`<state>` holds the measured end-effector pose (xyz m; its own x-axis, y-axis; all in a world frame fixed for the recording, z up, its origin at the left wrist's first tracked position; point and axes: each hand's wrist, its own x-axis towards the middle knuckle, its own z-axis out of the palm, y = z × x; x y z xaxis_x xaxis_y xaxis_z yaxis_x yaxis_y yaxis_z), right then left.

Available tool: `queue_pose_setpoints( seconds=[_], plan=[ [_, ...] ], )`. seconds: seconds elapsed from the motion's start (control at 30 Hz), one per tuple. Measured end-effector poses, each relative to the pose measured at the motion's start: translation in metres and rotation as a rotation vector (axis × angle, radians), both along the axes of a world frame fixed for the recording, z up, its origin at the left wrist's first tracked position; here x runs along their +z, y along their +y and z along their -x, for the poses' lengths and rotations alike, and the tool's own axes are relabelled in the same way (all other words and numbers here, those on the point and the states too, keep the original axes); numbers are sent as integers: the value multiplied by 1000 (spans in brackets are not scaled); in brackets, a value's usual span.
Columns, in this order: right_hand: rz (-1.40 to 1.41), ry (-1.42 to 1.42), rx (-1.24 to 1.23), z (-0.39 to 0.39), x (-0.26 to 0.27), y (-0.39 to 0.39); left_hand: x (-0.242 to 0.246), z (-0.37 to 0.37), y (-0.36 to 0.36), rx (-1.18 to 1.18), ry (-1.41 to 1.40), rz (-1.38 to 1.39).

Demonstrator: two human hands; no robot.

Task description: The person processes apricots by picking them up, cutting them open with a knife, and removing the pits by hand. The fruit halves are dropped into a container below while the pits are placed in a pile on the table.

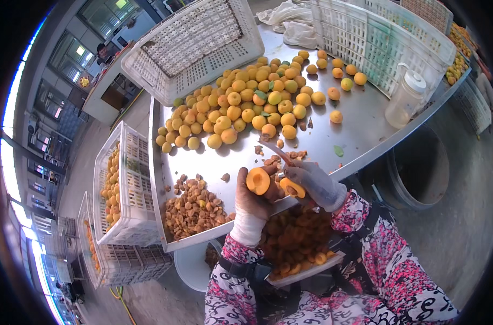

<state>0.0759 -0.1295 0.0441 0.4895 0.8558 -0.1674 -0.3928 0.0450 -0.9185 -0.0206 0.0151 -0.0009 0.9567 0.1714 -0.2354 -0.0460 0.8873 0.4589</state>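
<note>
My left hand (252,197), wrapped in white at the wrist, holds an apricot half (258,181) with its cut face and pit hollow turned up. In a grey glove, my right hand (317,183) grips a knife (279,153) whose blade points away from me. A second apricot half (292,187) sits by the right fingers, cut side showing. Beyond the hands, whole apricots (246,97) are heaped on a metal table (323,138). Loose apricot pits (195,209) lie at its near left corner. Below the table edge, a container (307,276) holds cut apricots (295,243).
An empty plastic crate (197,44) leans tilted at the back left; another crate (376,48) stands at the back right. A lidded plastic jug (407,97) is near the right edge. Stacked fruit crates (132,199), a white bucket (189,264) and a dark barrel (421,166) flank the table.
</note>
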Motion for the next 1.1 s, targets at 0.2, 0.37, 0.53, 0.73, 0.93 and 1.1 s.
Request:
queue_pose_setpoints(
  seconds=[0.2, 0.37, 0.53, 0.73, 0.93, 1.1],
  plan=[
    [-153, 298, -65, -3, -20, 2, 12, 6, -13, 156, 292, -496],
    [-66, 54, -44, -15, -24, 0, 35, 23, 2, -401, -94, -1432],
    [-28, -67, -172, -9, -26, 13, 36, 9, -9, -54, 183, -1030],
    [165, -405, -270, -8, -37, 22, 27, -3, -18, -66, 196, -647],
    [-85, -52, -440, -22, -8, 16, 19, -4, -8, -8, 173, -321],
    [-366, 170, -412, -38, 4, 4, -3, -13, -4, -131, 70, -99]
  ],
)
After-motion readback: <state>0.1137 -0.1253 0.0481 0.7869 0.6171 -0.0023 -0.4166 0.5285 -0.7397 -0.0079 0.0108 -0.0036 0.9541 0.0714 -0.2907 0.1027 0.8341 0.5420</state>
